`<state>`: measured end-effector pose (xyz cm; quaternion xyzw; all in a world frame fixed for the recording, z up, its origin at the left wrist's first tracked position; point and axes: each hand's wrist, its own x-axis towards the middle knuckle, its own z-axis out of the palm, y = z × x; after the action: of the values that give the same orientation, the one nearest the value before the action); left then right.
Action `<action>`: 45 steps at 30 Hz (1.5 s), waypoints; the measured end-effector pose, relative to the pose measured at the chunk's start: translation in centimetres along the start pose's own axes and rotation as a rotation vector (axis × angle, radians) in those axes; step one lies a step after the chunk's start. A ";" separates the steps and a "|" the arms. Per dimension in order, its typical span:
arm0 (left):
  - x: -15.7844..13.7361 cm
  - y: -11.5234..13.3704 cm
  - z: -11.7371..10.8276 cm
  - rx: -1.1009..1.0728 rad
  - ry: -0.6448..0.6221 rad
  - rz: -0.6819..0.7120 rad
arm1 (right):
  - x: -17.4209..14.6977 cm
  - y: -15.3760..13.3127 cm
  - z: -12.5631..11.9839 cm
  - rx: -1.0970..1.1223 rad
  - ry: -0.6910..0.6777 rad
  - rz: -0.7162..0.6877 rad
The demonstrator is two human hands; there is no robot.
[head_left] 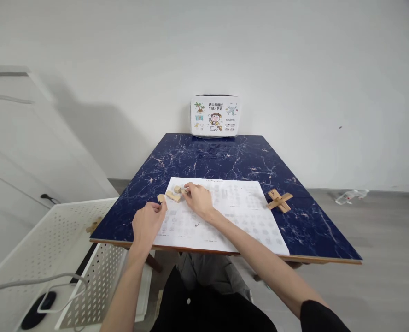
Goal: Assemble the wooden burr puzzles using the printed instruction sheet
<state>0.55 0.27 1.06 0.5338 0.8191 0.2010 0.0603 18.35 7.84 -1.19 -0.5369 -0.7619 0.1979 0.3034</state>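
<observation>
My left hand [148,220] is at the left edge of a printed white sheet [225,230], its thumb and fingers pinched on a small light wooden piece [160,198]. To its right, my right hand [200,200] rests over the sheet. The fingers of that hand are closed on a small wooden block [184,190], which they partly cover. Between the hands lies a longer notched wooden piece [173,196], with another small block [177,189] just behind it. Rows of small printed figures cover the sheet.
A cross-shaped wooden puzzle [279,200] sits right of the sheet on the dark blue marbled table [211,157]. At the table's back stands a white cartoon-printed case [215,116] near the wall. White perforated baskets [97,281] and a grey cable [35,281] are at lower left.
</observation>
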 end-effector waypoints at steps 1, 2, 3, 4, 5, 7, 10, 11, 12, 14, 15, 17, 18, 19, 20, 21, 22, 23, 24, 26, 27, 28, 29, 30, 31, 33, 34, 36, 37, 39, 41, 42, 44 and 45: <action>0.1 0.1 0.1 0.035 0.011 0.027 | 0.1 -0.2 0.3 0.002 -0.006 0.000; 0.1 0.2 0.3 0.061 0.023 0.068 | 0.1 -0.4 0.5 0.008 -0.015 -0.005; 0.2 0.3 0.5 0.078 0.039 0.114 | 0.2 -0.5 0.7 0.019 -0.027 -0.018; 0.3 0.4 0.6 0.084 0.055 0.161 | 0.1 -0.6 0.7 0.035 -0.041 -0.036; 0.3 0.3 0.8 0.080 0.067 0.207 | 0.0 -0.7 0.7 0.055 -0.055 -0.058; 0.2 0.0 1.0 0.037 0.089 0.290 | -0.4 -0.6 0.4 0.102 -0.073 -0.101; -0.3 -1.0 1.2 -0.060 0.121 0.360 | -2.0 -0.1 -1.1 0.171 -0.061 -0.142; -0.5 -1.4 1.3 -0.093 0.126 0.364 | -2.9 0.1 -1.9 0.193 -0.053 -0.152; -0.7 -1.7 1.3 -0.122 0.130 0.364 | -3.9 0.3 -2.9 0.229 -0.040 -0.166; -1.1 -2.4 1.4 -0.164 0.138 0.369 | -6.3 1.1 -5.2 0.370 0.011 -0.184; -1.3 -2.7 1.5 -0.176 0.141 0.377 | -7.5 1.6 -6.4 0.384 0.031 -0.177; -1.5 -3.0 1.5 -0.189 0.153 0.395 | -9.9 3.1 -9.0 0.341 0.080 -0.147; -1.6 -3.0 1.5 -0.195 0.158 0.399 | -11.0 4.1 -10.3 0.302 0.131 -0.118; -1.6 -3.0 1.5 -0.202 0.163 0.397 | -12.0 5.3 -11.5 0.255 0.211 -0.082; -1.7 -3.0 1.5 -0.210 0.167 0.390 | -12.8 6.6 -12.6 0.196 0.320 -0.047; -1.7 -2.9 1.5 -0.217 0.170 0.382 | -13.5 8.0 -13.5 0.131 0.447 -0.005; -1.7 -2.8 1.5 -0.219 0.170 0.377 | -14.0 9.4 -14.4 0.063 0.578 0.038; -1.7 -2.7 1.5 -0.217 0.170 0.374 | -14.4 10.8 -15.1 -0.002 0.694 0.066; -1.7 -2.6 1.5 -0.212 0.170 0.373 | -14.7 12.2 -15.6 -0.077 0.764 0.095; -1.8 -2.5 1.4 -0.194 0.169 0.373 | -15.1 14.5 -16.2 -0.173 0.790 0.145; -1.8 -2.4 1.4 -0.184 0.169 0.372 | -15.2 15.4 -16.3 -0.197 0.769 0.158; -1.9 -2.4 1.4 -0.175 0.169 0.371 | -15.3 16.2 -16.3 -0.217 0.749 0.159; -1.9 -2.4 1.4 -0.168 0.170 0.372 | -15.3 16.8 -16.2 -0.238 0.723 0.154; -1.9 -2.4 1.4 -0.161 0.172 0.374 | -15.4 17.2 -16.2 -0.262 0.698 0.147; -1.9 -2.5 1.4 -0.154 0.175 0.375 | -15.4 17.6 -16.1 -0.287 0.682 0.142; -1.9 -2.6 1.5 -0.149 0.179 0.373 | -15.3 17.9 -16.1 -0.322 0.673 0.135; -1.8 -2.7 1.6 -0.150 0.179 0.372 | -15.3 17.9 -16.2 -0.321 0.679 0.126; -1.7 -2.8 1.6 -0.169 0.181 0.384 | -15.3 17.6 -16.5 -0.266 0.697 0.095; -1.8 -2.8 1.5 -0.184 0.198 0.400 | -15.4 17.3 -16.6 -0.211 0.703 0.082; -2.1 -2.5 1.2 -0.213 0.271 0.450 | -15.6 16.1 -16.6 -0.053 0.686 0.089; -3.0 -1.6 0.8 -0.247 0.360 0.516 | -15.8 14.5 -16.2 0.152 0.608 0.139; -3.7 -0.9 0.6 -0.275 0.377 0.553 | -15.9 13.5 -15.9 0.252 0.548 0.146; -5.2 1.0 0.2 -0.373 0.287 0.635 | -16.0 11.5 -14.9 0.428 0.435 0.129; -5.9 2.0 0.2 -0.420 0.185 0.667 | -15.9 10.5 -14.4 0.489 0.375 0.114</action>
<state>4.81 -4.30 1.01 0.7261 0.5439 0.4199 0.0255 39.20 -3.81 -1.18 -0.5170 -0.5913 0.2895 0.5470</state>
